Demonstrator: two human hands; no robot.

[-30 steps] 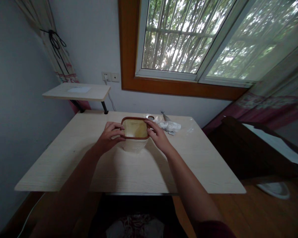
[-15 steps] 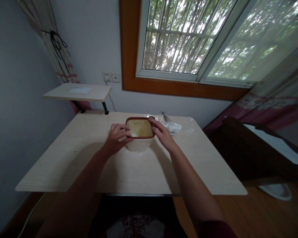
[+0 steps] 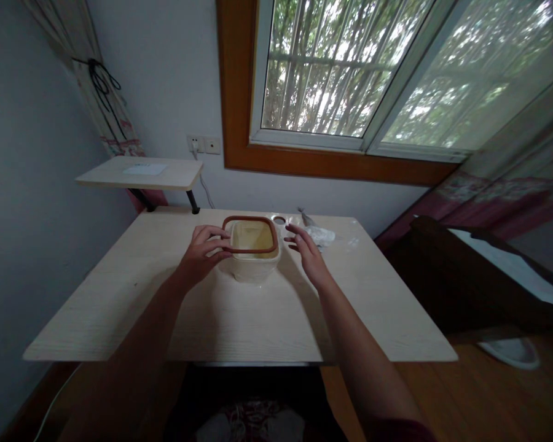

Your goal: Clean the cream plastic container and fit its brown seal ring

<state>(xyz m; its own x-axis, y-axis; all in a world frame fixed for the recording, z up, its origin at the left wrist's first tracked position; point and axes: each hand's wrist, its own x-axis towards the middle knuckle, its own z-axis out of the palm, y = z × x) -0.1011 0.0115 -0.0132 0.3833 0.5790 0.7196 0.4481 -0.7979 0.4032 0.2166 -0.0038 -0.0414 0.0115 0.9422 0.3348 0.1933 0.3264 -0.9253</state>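
Note:
A cream-coloured, box-shaped container (image 3: 254,270) stands on the pale wooden desk. Its brown rim frame (image 3: 253,251) is off the mouth, shifted left and raised a little above it. My left hand (image 3: 206,250) grips this frame by its left side, thumb below and fingers above. To the right of the container, my right hand (image 3: 306,253) hovers with its fingers apart, touching neither the frame nor the container. The yellowish inside of the container shows through the frame.
Behind my right hand lies a crumpled clear plastic bag (image 3: 320,236). A round cable hole (image 3: 279,220) is near the desk's (image 3: 382,307) back edge. On the back left stands a small raised shelf (image 3: 175,175) with a paper (image 3: 145,169) on it. A window is behind.
The brown frame has come off the container's mouth and moved left in my left hand. My right hand has let go of it and moved slightly right.

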